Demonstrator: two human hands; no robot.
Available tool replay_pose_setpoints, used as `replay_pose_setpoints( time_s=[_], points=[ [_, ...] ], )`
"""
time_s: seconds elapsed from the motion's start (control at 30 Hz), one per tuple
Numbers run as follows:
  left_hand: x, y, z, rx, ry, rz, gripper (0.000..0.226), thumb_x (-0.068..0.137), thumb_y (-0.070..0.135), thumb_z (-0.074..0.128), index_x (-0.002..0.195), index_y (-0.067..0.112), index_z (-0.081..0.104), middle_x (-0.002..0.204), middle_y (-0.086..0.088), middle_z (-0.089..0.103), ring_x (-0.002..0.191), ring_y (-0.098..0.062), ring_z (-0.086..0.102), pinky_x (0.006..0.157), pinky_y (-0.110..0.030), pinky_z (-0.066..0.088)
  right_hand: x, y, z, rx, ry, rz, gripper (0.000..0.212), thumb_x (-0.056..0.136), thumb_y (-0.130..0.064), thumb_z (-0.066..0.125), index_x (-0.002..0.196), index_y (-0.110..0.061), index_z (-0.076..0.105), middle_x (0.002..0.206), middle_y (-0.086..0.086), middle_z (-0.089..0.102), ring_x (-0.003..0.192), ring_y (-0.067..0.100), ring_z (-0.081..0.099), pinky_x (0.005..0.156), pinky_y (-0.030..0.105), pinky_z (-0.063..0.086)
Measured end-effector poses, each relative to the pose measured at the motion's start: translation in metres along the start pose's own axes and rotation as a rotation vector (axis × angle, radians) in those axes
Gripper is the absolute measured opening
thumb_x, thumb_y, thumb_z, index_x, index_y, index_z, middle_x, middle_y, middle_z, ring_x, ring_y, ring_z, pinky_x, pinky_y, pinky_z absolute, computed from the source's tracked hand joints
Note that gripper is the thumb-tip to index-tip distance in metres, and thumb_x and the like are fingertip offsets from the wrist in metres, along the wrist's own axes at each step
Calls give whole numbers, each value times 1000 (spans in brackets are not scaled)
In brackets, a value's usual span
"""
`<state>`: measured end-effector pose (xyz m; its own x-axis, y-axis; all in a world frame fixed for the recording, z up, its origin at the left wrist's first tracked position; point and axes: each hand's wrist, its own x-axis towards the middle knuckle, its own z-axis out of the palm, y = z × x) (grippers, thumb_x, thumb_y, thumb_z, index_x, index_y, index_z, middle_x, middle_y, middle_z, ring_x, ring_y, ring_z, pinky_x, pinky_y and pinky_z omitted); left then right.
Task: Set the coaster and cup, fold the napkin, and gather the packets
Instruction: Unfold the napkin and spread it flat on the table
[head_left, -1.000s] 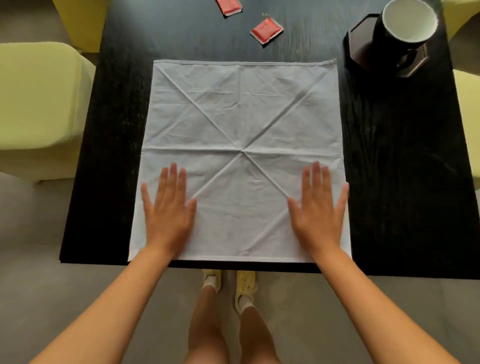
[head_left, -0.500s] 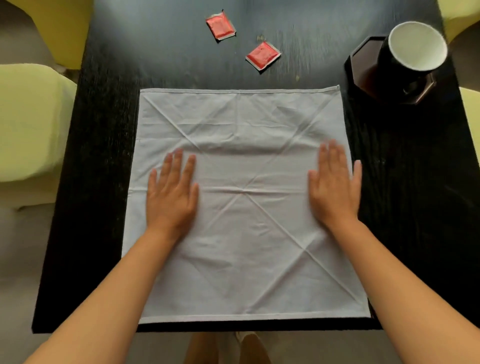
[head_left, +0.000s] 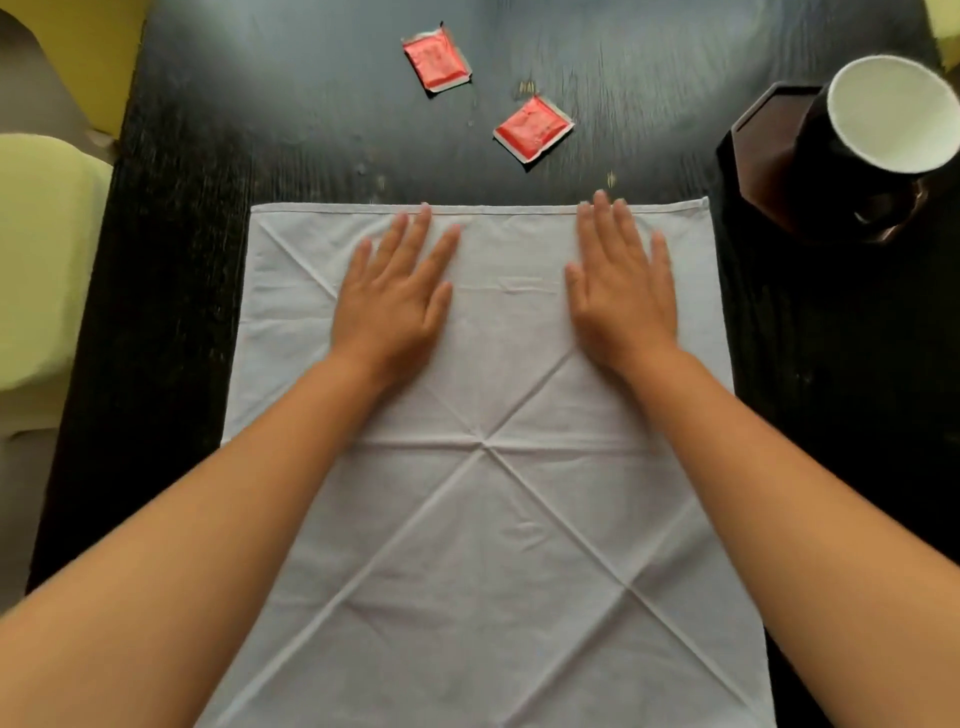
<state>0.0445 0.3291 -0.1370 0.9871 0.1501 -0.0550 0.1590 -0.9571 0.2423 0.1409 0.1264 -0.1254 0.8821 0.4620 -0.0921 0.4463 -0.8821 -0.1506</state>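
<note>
A white napkin (head_left: 488, 519) lies spread flat and unfolded on the black table (head_left: 176, 291), creased in a star pattern. My left hand (head_left: 395, 301) and my right hand (head_left: 621, 291) press flat on its far part, fingers apart, fingertips at the far hem. Beyond the hem lie two red packets, one (head_left: 436, 60) farther back and one (head_left: 532, 129) nearer. At the far right a dark cup (head_left: 883, 135) with a white inside stands on a dark octagonal coaster (head_left: 758, 150).
Yellow-green chairs stand at the left (head_left: 47, 260) and at the far corners. The table's left edge runs close to the napkin's left side. Bare tabletop shows between the napkin and the cup.
Both flat hands have slid forward over the napkin from its near part to its far hem. The view has moved closer to the table.
</note>
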Motion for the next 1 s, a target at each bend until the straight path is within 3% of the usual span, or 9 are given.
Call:
replay_pose_setpoints(
  time_s=[0.13, 0.27, 0.4, 0.47, 0.57, 0.67, 0.8, 1.0],
  points=[
    [0, -51, -9, -26, 43, -141, 61, 91, 37, 26, 148, 19, 20, 158, -7, 13, 145, -23, 10, 115, -44, 9, 10, 47, -5, -25, 52, 131, 57, 97, -29, 26, 148, -11, 9, 159, 3, 6, 145, 15, 3, 116, 45, 0],
    [1, -71, -14, -10, 60, -218, 58, 96, 32, 29, 148, 11, 16, 158, -11, 10, 145, -24, 7, 116, -45, 7, 10, 51, -2, -60, 68, 169, 61, 96, -33, 27, 148, -9, 8, 159, 5, 4, 146, 16, 3, 116, 47, -3],
    [-9, -43, -28, -71, 85, -392, 64, 98, 44, 28, 150, 13, 6, 158, -13, -4, 145, -25, -3, 114, -56, -3, -2, 58, -18, -10, -23, 20, 64, 97, -39, 33, 149, -14, 5, 159, 6, 0, 146, 18, -2, 116, 48, -3],
    [-31, 3, -29, -50, 143, -200, 66, 94, 51, 25, 150, 20, 8, 158, -14, 1, 145, -27, 0, 111, -56, -6, -32, 67, -27, -22, -23, -84, 65, 96, -37, 39, 149, -16, 9, 158, 10, 4, 146, 22, 0, 115, 51, 0],
    [-77, 82, -11, -58, 104, 104, 65, 92, 54, 27, 149, 26, 14, 157, -7, 8, 145, -22, 5, 112, -52, -2, -108, 74, -36, 24, 74, -68, 61, 91, -33, 46, 144, -8, 28, 151, 20, 28, 142, 33, 19, 111, 55, 17],
    [-112, 125, 14, -59, -39, 60, 64, 89, 54, 27, 147, 29, 17, 156, -1, 4, 144, -20, 1, 113, -50, -2, -194, 71, -38, 68, 36, 30, 62, 89, -37, 42, 142, -7, 32, 148, 19, 32, 140, 31, 22, 112, 53, 22],
    [-148, 143, 28, -18, -99, 87, 62, 88, 48, 32, 144, 23, 31, 154, -8, 25, 142, -30, 20, 111, -58, 9, -282, 62, -37, 27, -86, 124, 64, 90, -43, 33, 145, -10, 26, 153, 14, 26, 143, 25, 14, 114, 51, 15],
    [-215, 183, 43, -2, -142, 224, 63, 91, 49, 30, 148, 24, 24, 156, -7, 18, 144, -31, 12, 111, -57, 10, -343, 51, -32, 28, -22, 314, 53, 75, -23, 75, 122, -5, 58, 126, 20, 55, 123, 37, 46, 96, 53, 38]
  ],
)
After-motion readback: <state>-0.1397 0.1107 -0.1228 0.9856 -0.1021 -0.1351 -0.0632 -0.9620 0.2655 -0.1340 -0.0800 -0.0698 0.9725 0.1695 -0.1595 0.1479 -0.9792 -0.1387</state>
